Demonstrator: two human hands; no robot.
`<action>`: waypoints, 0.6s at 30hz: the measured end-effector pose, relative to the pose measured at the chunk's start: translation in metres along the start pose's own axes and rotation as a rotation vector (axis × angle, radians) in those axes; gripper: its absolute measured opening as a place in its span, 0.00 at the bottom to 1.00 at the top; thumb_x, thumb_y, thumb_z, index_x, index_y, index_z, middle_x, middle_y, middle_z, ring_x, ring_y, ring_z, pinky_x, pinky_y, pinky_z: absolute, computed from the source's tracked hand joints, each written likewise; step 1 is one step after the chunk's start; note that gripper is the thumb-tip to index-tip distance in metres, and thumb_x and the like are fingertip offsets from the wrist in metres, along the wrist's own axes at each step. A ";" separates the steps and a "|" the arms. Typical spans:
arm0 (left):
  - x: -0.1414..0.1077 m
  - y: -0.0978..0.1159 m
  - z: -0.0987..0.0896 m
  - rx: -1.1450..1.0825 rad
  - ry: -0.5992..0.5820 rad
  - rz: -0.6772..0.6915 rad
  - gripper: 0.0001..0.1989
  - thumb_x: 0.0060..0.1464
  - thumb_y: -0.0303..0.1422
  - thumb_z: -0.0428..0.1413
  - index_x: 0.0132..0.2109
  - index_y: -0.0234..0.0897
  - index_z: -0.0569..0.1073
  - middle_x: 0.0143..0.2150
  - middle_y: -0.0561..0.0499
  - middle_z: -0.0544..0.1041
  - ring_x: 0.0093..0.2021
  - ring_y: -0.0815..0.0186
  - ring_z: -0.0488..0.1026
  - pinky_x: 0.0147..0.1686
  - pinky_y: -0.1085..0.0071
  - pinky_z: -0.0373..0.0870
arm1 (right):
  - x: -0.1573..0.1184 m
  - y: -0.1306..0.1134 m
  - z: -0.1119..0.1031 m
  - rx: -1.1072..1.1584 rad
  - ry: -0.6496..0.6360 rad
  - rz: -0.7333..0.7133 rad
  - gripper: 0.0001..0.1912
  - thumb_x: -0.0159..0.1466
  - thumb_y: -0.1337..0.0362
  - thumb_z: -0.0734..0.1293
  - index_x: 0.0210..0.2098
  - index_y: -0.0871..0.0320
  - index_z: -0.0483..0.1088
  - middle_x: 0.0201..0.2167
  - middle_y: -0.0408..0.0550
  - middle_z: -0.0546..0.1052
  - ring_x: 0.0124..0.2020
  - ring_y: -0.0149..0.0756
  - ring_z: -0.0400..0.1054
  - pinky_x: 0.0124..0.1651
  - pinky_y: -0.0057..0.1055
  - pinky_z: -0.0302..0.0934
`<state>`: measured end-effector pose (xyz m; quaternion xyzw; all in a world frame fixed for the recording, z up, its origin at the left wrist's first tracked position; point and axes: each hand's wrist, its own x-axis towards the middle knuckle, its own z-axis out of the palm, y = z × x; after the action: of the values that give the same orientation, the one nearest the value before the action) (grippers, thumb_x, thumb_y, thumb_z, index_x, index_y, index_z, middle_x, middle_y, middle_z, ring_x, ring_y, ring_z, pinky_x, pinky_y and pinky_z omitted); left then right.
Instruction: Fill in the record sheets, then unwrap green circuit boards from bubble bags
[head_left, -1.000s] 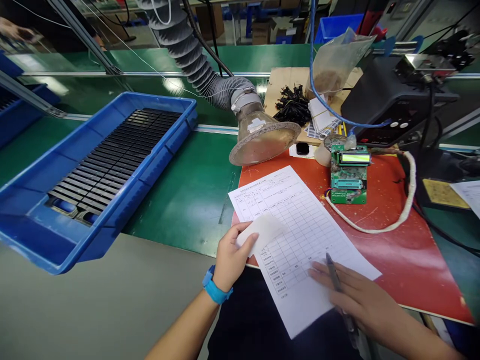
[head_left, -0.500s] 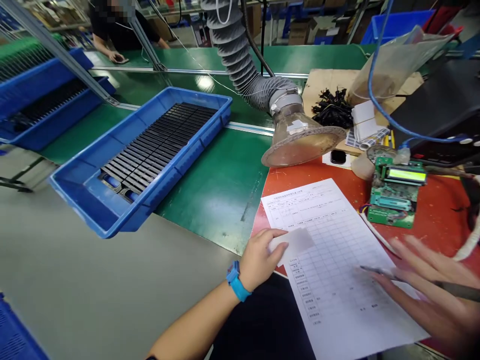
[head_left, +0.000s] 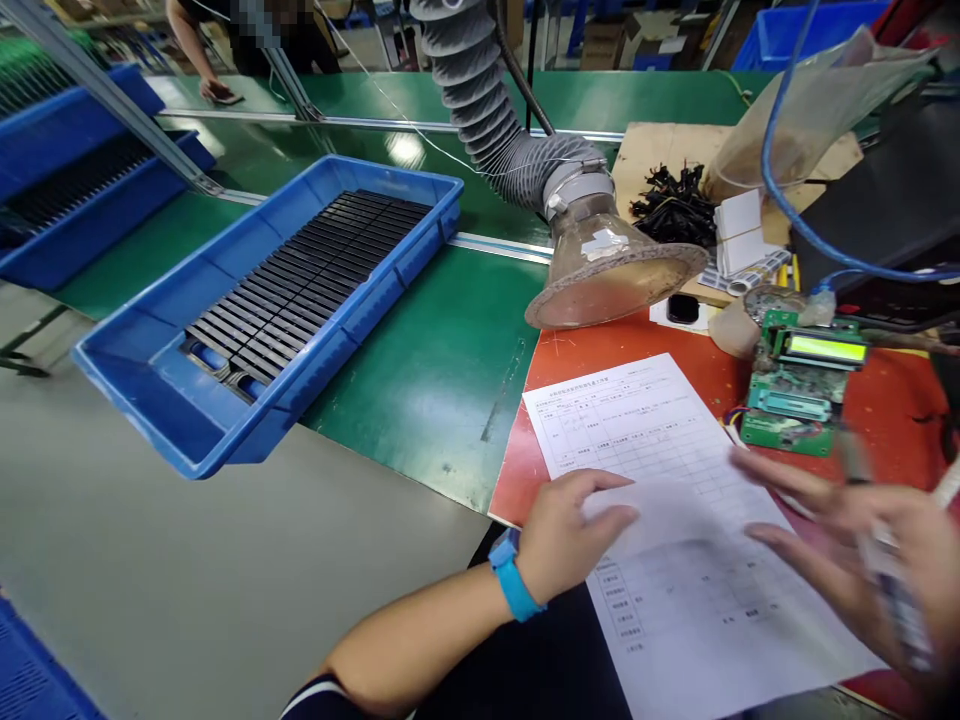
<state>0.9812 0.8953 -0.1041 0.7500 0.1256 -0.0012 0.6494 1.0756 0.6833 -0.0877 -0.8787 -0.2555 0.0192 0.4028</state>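
Observation:
My left hand [head_left: 562,530], with a blue watch on its wrist, pinches a small blank white paper slip [head_left: 664,515] between thumb and fingers. Beneath the slip lies a large printed form [head_left: 697,650] with a table grid, on the red mat. On the right, my right hand [head_left: 840,530] is raised over the form's edge and smeared by motion. A pen [head_left: 896,590] lies across its palm, held in the hand, while thumb and forefinger are spread apart towards the slip.
A green circuit board [head_left: 795,400] with a lit display sits behind my right hand. A fume hood [head_left: 615,285] on a grey hose hangs over the bench. Black cables [head_left: 675,205] lie on a board. A blue tray [head_left: 210,440] holds rows of black parts. Across the bench is another person [head_left: 217,90].
My left hand has moved right with the slip, further over the form. My right hand has lifted and turned, and the pen has swung from pointing at the form to lying across the palm.

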 end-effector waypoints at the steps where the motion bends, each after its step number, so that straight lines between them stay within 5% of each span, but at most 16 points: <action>1: 0.001 0.000 0.006 0.012 -0.017 0.023 0.10 0.51 0.33 0.55 0.43 0.41 0.72 0.40 0.52 0.76 0.42 0.65 0.72 0.44 0.67 0.71 | 0.002 -0.004 0.007 0.064 -0.055 0.028 0.21 0.52 0.53 0.68 0.26 0.54 0.50 0.39 0.51 0.75 0.33 0.40 0.72 0.33 0.35 0.67; 6: -0.008 -0.011 0.017 0.394 0.177 0.428 0.21 0.50 0.35 0.57 0.52 0.38 0.66 0.53 0.44 0.67 0.54 0.58 0.64 0.52 0.59 0.64 | 0.010 0.002 0.029 0.127 -0.106 0.217 0.20 0.55 0.54 0.66 0.28 0.55 0.49 0.26 0.43 0.71 0.20 0.28 0.62 0.21 0.25 0.58; 9: -0.019 -0.022 0.016 0.627 0.026 0.682 0.17 0.52 0.36 0.55 0.50 0.38 0.67 0.49 0.48 0.71 0.51 0.60 0.65 0.50 0.62 0.64 | 0.015 0.011 0.020 -0.017 -0.062 0.142 0.19 0.54 0.54 0.67 0.28 0.55 0.51 0.32 0.47 0.73 0.31 0.35 0.69 0.33 0.33 0.63; 12: -0.024 -0.029 0.019 0.752 -0.144 0.742 0.17 0.55 0.39 0.51 0.48 0.35 0.68 0.47 0.49 0.73 0.48 0.62 0.67 0.47 0.66 0.65 | 0.024 0.003 0.009 0.089 0.167 0.003 0.15 0.57 0.50 0.63 0.29 0.54 0.56 0.34 0.48 0.75 0.42 0.41 0.69 0.46 0.44 0.61; 14: -0.024 -0.032 0.022 0.797 -0.145 0.744 0.17 0.56 0.39 0.50 0.48 0.34 0.68 0.48 0.48 0.73 0.50 0.62 0.67 0.48 0.66 0.65 | 0.031 -0.007 0.009 0.365 0.283 0.013 0.19 0.59 0.44 0.55 0.36 0.52 0.60 0.35 0.49 0.74 0.38 0.41 0.71 0.44 0.45 0.63; 16: -0.023 -0.033 0.024 0.807 -0.141 0.744 0.17 0.57 0.39 0.49 0.49 0.34 0.68 0.49 0.48 0.72 0.51 0.62 0.66 0.48 0.66 0.64 | 0.037 -0.015 0.015 0.609 0.191 0.102 0.29 0.59 0.38 0.48 0.44 0.52 0.62 0.41 0.52 0.71 0.35 0.39 0.71 0.41 0.44 0.64; 18: -0.022 -0.034 0.025 0.810 -0.140 0.740 0.17 0.57 0.39 0.49 0.49 0.33 0.68 0.50 0.49 0.72 0.51 0.62 0.66 0.48 0.66 0.64 | 0.038 -0.016 0.028 0.707 0.012 0.176 0.27 0.59 0.41 0.52 0.43 0.54 0.65 0.45 0.52 0.67 0.36 0.37 0.70 0.43 0.41 0.64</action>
<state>0.9574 0.8706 -0.1376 0.9321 -0.2005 0.1292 0.2726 1.0944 0.7292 -0.0882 -0.7039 -0.1540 0.1361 0.6799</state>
